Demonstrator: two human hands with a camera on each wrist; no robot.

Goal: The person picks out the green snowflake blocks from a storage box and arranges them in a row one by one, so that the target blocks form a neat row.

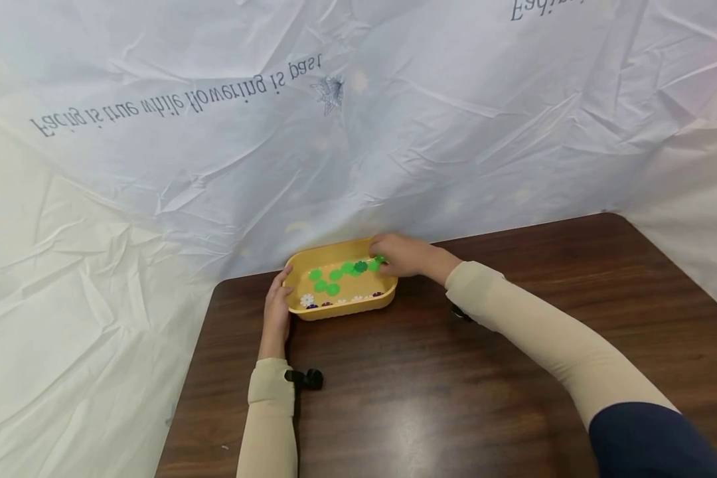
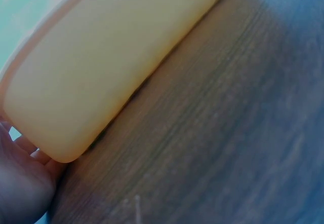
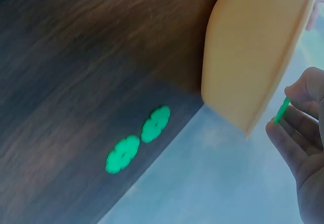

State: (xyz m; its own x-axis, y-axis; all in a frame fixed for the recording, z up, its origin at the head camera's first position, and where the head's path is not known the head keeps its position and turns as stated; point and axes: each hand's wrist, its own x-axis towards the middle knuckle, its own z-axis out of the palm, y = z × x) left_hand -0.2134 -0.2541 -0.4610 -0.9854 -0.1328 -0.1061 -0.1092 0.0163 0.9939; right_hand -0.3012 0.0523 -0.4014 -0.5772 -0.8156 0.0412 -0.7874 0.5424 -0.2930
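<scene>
A yellow tray (image 1: pixel 349 309) with a raised rim stands at the back of the table. My left hand (image 1: pixel 275 312) grips its left end, fingertips over the rim; the left wrist view shows fingers against the tray's end wall (image 2: pixel 101 67). Over the right end is my right hand (image 1: pixel 405 255), which pinches a thin green flower-shaped piece (image 3: pixel 282 111) between thumb and fingers. Inside the tray lie several green flower pieces (image 1: pixel 332 289), a white flower piece (image 1: pixel 307 300) and dark purple ones (image 1: pixel 326 305) along the near wall.
Two green flower pieces (image 3: pixel 122 154) lie on the dark wooden table (image 1: pixel 394 392) by the tray's right end, hidden behind my right arm in the head view. A wrinkled white printed cloth (image 1: pixel 227 172) hangs right behind the tray and the table's back edge.
</scene>
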